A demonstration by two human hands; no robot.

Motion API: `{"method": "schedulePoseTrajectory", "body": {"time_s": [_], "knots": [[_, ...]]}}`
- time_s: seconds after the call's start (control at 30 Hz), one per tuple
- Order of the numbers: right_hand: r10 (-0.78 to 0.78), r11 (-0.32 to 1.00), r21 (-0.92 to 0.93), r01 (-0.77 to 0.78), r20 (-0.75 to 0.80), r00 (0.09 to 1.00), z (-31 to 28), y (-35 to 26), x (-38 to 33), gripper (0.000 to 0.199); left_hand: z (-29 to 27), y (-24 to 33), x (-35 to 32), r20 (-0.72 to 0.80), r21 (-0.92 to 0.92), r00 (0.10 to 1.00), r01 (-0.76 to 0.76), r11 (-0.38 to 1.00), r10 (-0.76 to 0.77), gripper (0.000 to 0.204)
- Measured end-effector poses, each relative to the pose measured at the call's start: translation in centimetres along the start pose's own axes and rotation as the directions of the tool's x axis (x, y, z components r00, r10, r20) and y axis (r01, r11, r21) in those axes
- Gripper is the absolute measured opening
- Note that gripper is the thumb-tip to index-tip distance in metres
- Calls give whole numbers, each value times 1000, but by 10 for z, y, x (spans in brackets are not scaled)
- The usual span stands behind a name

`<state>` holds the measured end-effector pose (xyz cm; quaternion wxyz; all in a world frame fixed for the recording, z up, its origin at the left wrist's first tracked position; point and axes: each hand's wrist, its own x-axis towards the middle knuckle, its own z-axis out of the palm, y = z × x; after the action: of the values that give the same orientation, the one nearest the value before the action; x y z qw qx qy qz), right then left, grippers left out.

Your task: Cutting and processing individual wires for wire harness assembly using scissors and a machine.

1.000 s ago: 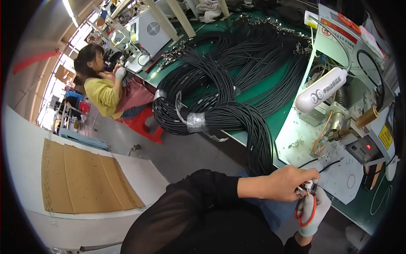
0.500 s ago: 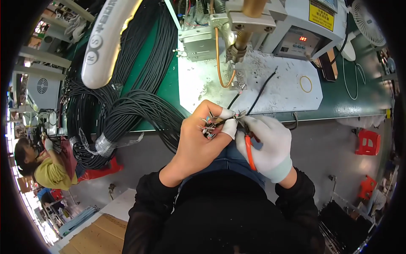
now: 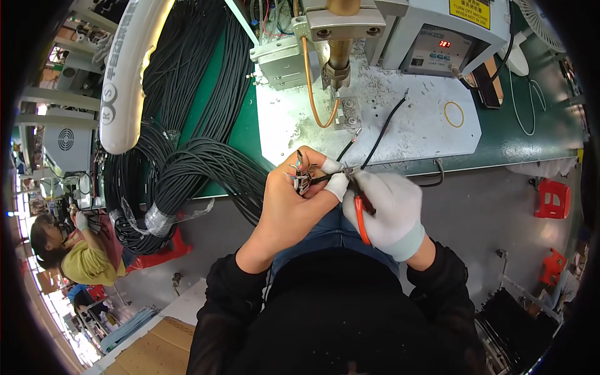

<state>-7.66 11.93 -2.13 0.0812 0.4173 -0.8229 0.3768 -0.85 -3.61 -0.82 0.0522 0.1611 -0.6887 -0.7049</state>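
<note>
Wire ends (image 3: 302, 176) sit pinched in bare left hand (image 3: 294, 203), just above table edge; gloved right hand (image 3: 382, 212) grips orange-handled cutters (image 3: 359, 209), tips touching the black cable (image 3: 375, 134).

Right hand (image 3: 384, 212) in white glove, left hand (image 3: 294, 200) bare with 1 white fingertip cover. Pliers (image 3: 360, 215) have orange-red handles. Black cable (image 3: 381, 134) over the white speckled plate (image 3: 425, 125). Left of plate: green mat (image 3: 212, 100), black cable bundles (image 3: 200, 169). Yellow rubber band (image 3: 454, 114) on plate. Black sleeves.
</note>
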Motion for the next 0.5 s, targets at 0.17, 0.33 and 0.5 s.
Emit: {"method": "schedulePoseTrajectory", "body": {"time_s": [0.17,0.33,0.5], "knots": [[303,736,487,-471,384,872,-4,4,-7,16,-18,-4,9,33,-53,987,161,986,-159,15],[471,465,515,-720,545,694,-20,22,32,24,-48,-8,49,78,-248,956,293,923,-283,13],[343,516,585,-626,528,777,-9,58,83,26,-40,-1,89,163,-266,923,381,886,-348,10]]}}
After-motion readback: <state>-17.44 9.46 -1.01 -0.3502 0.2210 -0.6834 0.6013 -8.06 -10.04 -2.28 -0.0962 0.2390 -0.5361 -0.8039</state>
